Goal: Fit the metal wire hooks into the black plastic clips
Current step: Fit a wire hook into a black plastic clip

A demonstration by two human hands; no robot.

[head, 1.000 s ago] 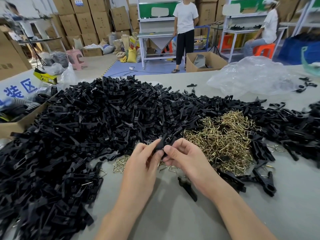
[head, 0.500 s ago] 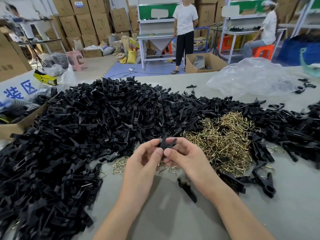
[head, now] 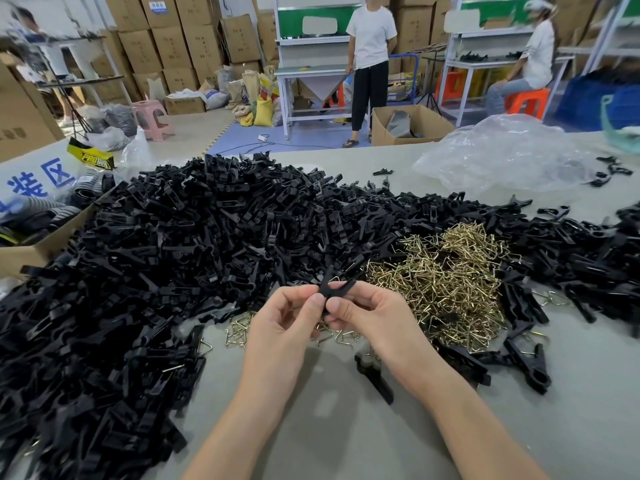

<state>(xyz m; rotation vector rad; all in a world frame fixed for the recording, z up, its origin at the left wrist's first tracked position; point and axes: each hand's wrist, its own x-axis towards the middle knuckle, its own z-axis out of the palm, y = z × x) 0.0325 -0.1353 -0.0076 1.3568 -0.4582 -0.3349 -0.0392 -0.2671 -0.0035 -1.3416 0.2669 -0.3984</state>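
From where I sit, left hand (head: 280,327) and right hand (head: 374,317) both pinch one black clip (head: 334,289) above the table (head: 346,445), beside the wire hooks (head: 443,282). The clip pile (head: 207,237) is huge (a few wired clips (head: 530,358) look done), so loads remain.

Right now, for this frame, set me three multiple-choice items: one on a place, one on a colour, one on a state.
1. The heap of wire hooks lies: A on the table; B in a cardboard box; C on the floor.
2. The hooks are: A red; B gold; C blue.
3. The clip at centre is: A lying loose; B held by one hand only; C pinched by the left hand and right hand.
Answers: 1 A, it rests on the tabletop; 2 B, the wire shines gold; 3 C, both hands' fingertips close on it.
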